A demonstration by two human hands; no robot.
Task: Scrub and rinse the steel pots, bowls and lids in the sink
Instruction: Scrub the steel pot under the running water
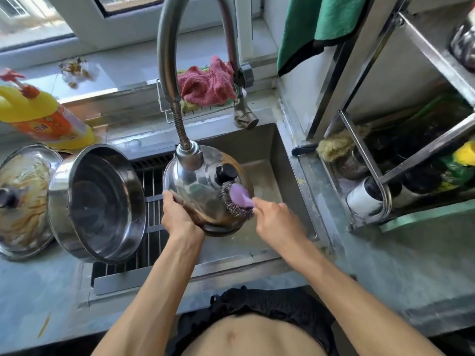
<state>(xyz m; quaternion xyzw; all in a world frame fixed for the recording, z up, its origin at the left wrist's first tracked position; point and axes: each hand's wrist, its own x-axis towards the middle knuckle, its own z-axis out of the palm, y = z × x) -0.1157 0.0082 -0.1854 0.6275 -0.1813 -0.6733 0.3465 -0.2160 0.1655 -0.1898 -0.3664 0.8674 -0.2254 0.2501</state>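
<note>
Over the sink [259, 140], under the faucet head [189, 156], a domed steel lid [198, 186] with a black knob [226, 173] is held tilted, its top toward the camera. Its polished surface mirrors the room; brown residue stains the far rim and the lower edge. The left hand [177, 214] grips the lid's near-left rim, fingers curled round the edge. The right hand [276, 222] pinches the purple handle [241, 196] of a steel-wool scrubber [232, 201], whose wire pad presses against the lid just below the knob.

Left of the lid, a steel pot [100, 204] lies on its side on a dark grated rack [149, 181], its open mouth facing the camera. Farther left, a second lid [25, 199], smeared with brown streaks, rests on the counter [41, 291]. A yellow detergent bottle [43, 116] stands at far left. A pink cloth [205, 83] sits in a wire tray [205, 113] behind the faucet; a green towel [316, 24] hangs at far right above a steel rack [385, 150].
</note>
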